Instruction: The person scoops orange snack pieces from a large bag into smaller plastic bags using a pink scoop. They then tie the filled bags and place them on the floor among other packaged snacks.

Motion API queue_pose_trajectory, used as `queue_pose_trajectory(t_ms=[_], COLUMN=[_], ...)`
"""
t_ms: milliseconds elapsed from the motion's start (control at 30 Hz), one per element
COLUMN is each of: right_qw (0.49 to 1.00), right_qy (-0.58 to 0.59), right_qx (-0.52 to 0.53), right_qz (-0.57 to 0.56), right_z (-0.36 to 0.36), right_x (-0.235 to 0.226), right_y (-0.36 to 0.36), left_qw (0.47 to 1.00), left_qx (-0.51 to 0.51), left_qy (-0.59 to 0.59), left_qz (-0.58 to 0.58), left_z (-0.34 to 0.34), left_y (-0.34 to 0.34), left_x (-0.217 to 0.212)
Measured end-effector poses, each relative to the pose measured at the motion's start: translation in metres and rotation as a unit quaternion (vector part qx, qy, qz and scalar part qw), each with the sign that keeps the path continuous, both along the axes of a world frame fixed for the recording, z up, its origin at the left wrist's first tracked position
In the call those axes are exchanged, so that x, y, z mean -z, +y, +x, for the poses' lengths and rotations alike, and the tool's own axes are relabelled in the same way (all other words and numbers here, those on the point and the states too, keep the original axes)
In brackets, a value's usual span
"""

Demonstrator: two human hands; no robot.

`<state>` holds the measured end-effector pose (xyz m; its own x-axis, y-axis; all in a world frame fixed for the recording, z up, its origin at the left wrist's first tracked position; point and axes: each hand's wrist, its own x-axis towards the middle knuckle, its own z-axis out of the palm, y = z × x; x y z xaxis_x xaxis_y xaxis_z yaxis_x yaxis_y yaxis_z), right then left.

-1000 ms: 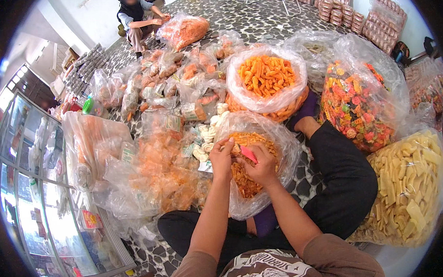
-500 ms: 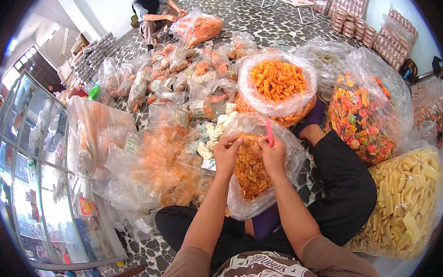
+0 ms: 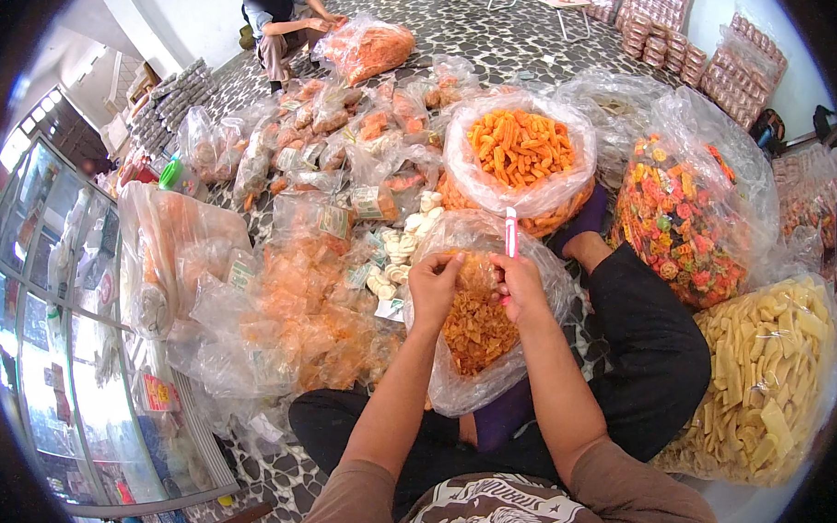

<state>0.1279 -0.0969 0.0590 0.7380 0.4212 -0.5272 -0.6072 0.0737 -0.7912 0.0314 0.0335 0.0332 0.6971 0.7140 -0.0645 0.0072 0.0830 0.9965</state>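
Note:
My left hand is closed, finger and thumb pinching one side of a small clear plastic bag with orange contents. My right hand grips a slim pink-and-white stick that points up between its fingers, and its fingertips meet the small bag's other side. Both hands are above a large open clear sack of orange-brown chips, which stands between my crossed legs. The exact finger contact on the small bag is partly hidden.
Ahead stands an open sack of orange puffed snacks. To the right are bags of colourful snacks and pale yellow strips. Filled small packets pile up at left, beside a glass cabinet. A person sits far back.
The stick in my right hand has turned, now showing a white face and standing straighter. The small bag's orange contents show more clearly between my hands. The view has shifted slightly.

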Motion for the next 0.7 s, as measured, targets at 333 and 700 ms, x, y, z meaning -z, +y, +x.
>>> queue_pose_trajectory(t_ms=[333, 700], right_qw=[0.998, 0.981], right_qy=[-0.04, -0.184], right_qx=[0.018, 0.042], right_qz=[0.042, -0.042], right_z=[-0.001, -0.007], right_x=[0.005, 0.02], right_y=[0.0, 0.003], left_qw=[0.995, 0.995], left_qx=[-0.03, -0.005], left_qy=[-0.039, 0.025], left_qz=[-0.082, 0.1], left_z=[0.005, 0.001], left_y=[-0.002, -0.005], left_x=[-0.002, 0.003])
